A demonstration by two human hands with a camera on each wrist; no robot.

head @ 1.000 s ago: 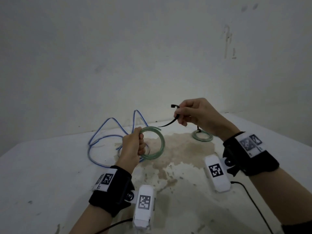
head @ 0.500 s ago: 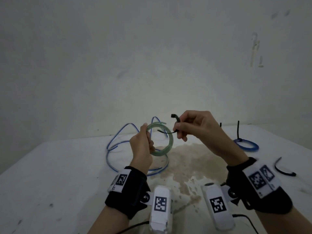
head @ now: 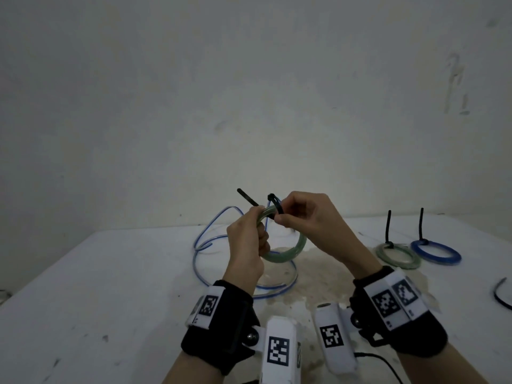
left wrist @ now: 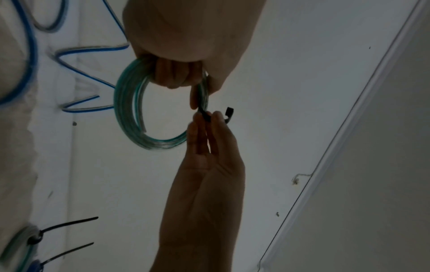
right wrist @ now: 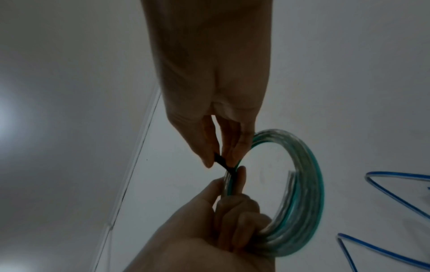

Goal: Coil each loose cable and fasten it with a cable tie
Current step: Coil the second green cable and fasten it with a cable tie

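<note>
My left hand (head: 250,231) grips a coiled green cable (head: 288,254) and holds it up above the table. A black cable tie (head: 275,204) is wrapped over the top of the coil, its tail sticking out to the upper left. My right hand (head: 293,214) pinches the tie beside the coil. The left wrist view shows the green cable coil (left wrist: 130,110) hanging from my curled fingers, with the black cable tie (left wrist: 206,115) between the right thumb and forefinger. The right wrist view shows the same pinch on the black cable tie (right wrist: 223,163) at the green cable coil (right wrist: 300,184).
A loose blue cable (head: 210,245) sprawls on the white table (head: 110,286) behind my hands. At the right lie a tied green coil (head: 399,256) and a tied blue coil (head: 436,252), tie tails upright. A spare black tie (head: 501,296) lies at the right edge.
My right hand has brought the black tie onto the green coil and bent it round the top. Both hands moved closer together and higher; the view shifted left.
</note>
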